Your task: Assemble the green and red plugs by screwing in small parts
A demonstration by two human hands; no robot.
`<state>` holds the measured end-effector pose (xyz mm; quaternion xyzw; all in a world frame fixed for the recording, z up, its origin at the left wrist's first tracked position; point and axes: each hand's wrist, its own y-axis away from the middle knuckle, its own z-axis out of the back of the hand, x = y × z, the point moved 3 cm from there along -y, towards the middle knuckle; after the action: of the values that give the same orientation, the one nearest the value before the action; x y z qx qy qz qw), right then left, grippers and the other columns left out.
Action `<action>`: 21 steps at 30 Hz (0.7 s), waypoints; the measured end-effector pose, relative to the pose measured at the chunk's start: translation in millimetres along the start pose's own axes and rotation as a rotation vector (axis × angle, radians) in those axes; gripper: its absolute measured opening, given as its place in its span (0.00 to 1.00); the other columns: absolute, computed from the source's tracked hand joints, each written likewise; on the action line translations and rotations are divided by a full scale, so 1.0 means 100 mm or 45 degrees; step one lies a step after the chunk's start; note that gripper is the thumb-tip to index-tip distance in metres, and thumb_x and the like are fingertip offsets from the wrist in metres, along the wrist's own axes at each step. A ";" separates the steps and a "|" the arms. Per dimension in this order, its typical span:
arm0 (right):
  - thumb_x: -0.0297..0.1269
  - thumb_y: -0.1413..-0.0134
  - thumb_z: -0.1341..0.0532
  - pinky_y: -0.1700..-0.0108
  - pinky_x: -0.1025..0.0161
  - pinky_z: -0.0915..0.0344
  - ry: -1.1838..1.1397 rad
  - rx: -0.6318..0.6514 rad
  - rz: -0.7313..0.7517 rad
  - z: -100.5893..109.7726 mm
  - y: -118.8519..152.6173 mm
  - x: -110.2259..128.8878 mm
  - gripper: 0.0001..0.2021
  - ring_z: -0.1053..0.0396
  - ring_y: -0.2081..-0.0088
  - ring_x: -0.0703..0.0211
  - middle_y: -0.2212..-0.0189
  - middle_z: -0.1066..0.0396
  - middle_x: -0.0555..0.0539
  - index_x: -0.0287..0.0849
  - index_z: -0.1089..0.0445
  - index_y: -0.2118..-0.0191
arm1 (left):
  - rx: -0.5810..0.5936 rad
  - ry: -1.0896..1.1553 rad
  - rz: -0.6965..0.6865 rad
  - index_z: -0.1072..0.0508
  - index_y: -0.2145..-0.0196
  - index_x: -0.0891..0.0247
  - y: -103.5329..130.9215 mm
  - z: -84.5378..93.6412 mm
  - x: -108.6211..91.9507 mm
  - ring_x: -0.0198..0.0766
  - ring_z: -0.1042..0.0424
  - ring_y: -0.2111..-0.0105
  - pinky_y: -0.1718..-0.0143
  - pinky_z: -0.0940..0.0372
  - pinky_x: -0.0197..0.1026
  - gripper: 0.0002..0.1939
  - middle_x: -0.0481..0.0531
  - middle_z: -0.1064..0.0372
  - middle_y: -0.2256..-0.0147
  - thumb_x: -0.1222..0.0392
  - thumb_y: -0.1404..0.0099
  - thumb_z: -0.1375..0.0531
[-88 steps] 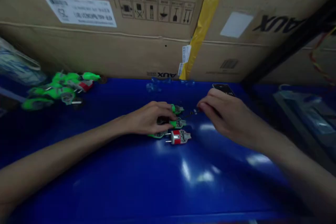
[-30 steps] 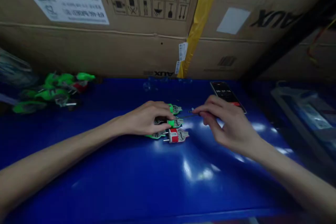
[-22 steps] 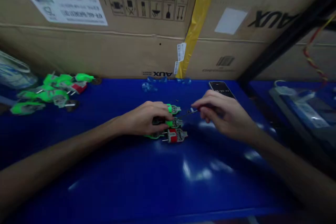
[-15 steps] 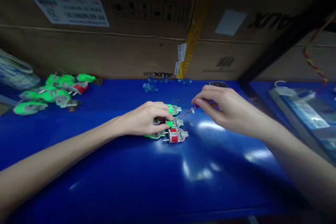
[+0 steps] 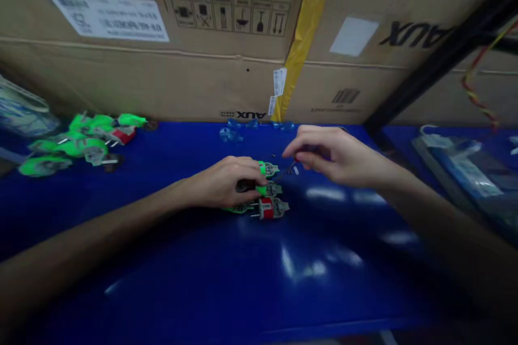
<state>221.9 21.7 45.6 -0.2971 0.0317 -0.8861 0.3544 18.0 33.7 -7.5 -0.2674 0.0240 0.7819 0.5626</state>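
Observation:
Near the middle of the blue table [image 5: 194, 275], my left hand [image 5: 226, 182] grips a green plug-shaped part [image 5: 272, 190] between thumb and fingers. Another green part [image 5: 268, 168] lies just behind it, partly under the fingers. In front sits a red and grey part [image 5: 272, 208] with two metal pins pointing left. My right hand [image 5: 324, 153], to the right of these, pinches a thin tool with a red end [image 5: 297, 160]. The tool slants down left toward the green part; its tip is blurred. Beside it lies a small pale piece [image 5: 296, 170].
A pile of green parts [image 5: 84, 143] lies at the left beside a patterned bag-like item [image 5: 24, 110]. Cardboard boxes [image 5: 182, 81] stand along the back. Clear blue pieces [image 5: 231, 134] lie before them. A black post [image 5: 421, 73] and a tray [image 5: 465, 167] are at the right.
My right hand has moved a little left and back with the tool, now covering most of the phone behind it. My left hand has stayed in place. The boxes look brighter.

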 end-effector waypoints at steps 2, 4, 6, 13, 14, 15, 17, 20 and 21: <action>0.27 0.43 0.43 0.70 0.67 0.39 -0.055 -0.001 -0.081 0.00 0.00 -0.01 0.09 0.33 0.72 0.64 0.68 0.28 0.47 0.38 0.27 0.59 | 0.000 0.010 -0.001 0.23 0.59 0.64 0.00 0.00 0.00 0.37 0.28 0.61 0.60 0.37 0.35 0.07 0.52 0.25 0.62 0.63 0.33 0.40; 0.28 0.42 0.43 0.69 0.66 0.38 0.010 -0.041 -0.167 0.00 0.01 0.00 0.08 0.32 0.71 0.64 0.67 0.27 0.47 0.38 0.28 0.59 | 0.005 0.009 -0.002 0.23 0.59 0.64 0.01 0.00 0.00 0.37 0.28 0.61 0.59 0.37 0.35 0.07 0.52 0.25 0.62 0.63 0.33 0.40; 0.29 0.41 0.43 0.67 0.64 0.39 0.198 -0.059 -0.186 0.00 0.03 0.07 0.07 0.32 0.70 0.61 0.69 0.28 0.46 0.37 0.27 0.64 | 0.017 -0.009 -0.001 0.23 0.59 0.64 0.01 0.01 -0.01 0.38 0.29 0.62 0.60 0.38 0.35 0.07 0.52 0.25 0.63 0.63 0.34 0.40; 0.27 0.38 0.47 0.68 0.62 0.41 0.526 -0.150 -0.135 -0.15 0.22 0.37 0.11 0.33 0.70 0.59 0.69 0.32 0.44 0.35 0.27 0.63 | 0.033 -0.029 0.036 0.23 0.58 0.64 0.00 0.02 -0.02 0.38 0.29 0.62 0.60 0.38 0.35 0.08 0.52 0.25 0.63 0.62 0.33 0.40; 0.25 0.39 0.46 0.68 0.63 0.41 0.535 -0.187 -0.134 -0.18 0.25 0.39 0.10 0.33 0.70 0.59 0.68 0.32 0.44 0.35 0.27 0.61 | 0.029 -0.027 0.036 0.23 0.59 0.64 0.00 0.02 -0.02 0.38 0.28 0.61 0.60 0.38 0.35 0.08 0.52 0.25 0.63 0.62 0.33 0.40; 0.24 0.41 0.46 0.69 0.63 0.41 0.539 -0.221 -0.127 -0.21 0.28 0.39 0.10 0.34 0.70 0.60 0.67 0.32 0.44 0.35 0.27 0.61 | 0.026 -0.023 0.036 0.23 0.59 0.64 0.00 0.02 -0.02 0.38 0.28 0.61 0.60 0.38 0.35 0.07 0.52 0.25 0.63 0.62 0.33 0.40; 0.21 0.43 0.45 0.70 0.64 0.41 0.514 -0.230 -0.076 -0.25 0.32 0.37 0.11 0.35 0.71 0.61 0.67 0.33 0.45 0.35 0.27 0.60 | 0.024 -0.017 0.038 0.23 0.59 0.64 -0.01 0.01 -0.01 0.38 0.28 0.62 0.60 0.38 0.35 0.07 0.52 0.25 0.63 0.63 0.33 0.40; 0.19 0.44 0.45 0.70 0.66 0.40 0.396 -0.209 0.053 -0.23 0.33 0.28 0.12 0.35 0.71 0.64 0.68 0.35 0.46 0.36 0.27 0.59 | 0.028 -0.011 0.028 0.22 0.59 0.64 -0.01 0.01 -0.02 0.37 0.28 0.62 0.61 0.38 0.35 0.07 0.52 0.25 0.63 0.62 0.33 0.40; 0.19 0.43 0.45 0.70 0.67 0.40 0.345 -0.191 0.102 -0.21 0.32 0.25 0.12 0.35 0.70 0.64 0.68 0.35 0.47 0.36 0.27 0.58 | 0.025 -0.007 0.028 0.23 0.59 0.63 -0.01 0.01 -0.02 0.37 0.28 0.62 0.61 0.38 0.34 0.07 0.52 0.25 0.63 0.63 0.33 0.40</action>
<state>215.8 -21.8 31.7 -0.1989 0.1572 -0.8983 0.3588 18.5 33.0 -5.5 -0.2592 0.0331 0.7885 0.5567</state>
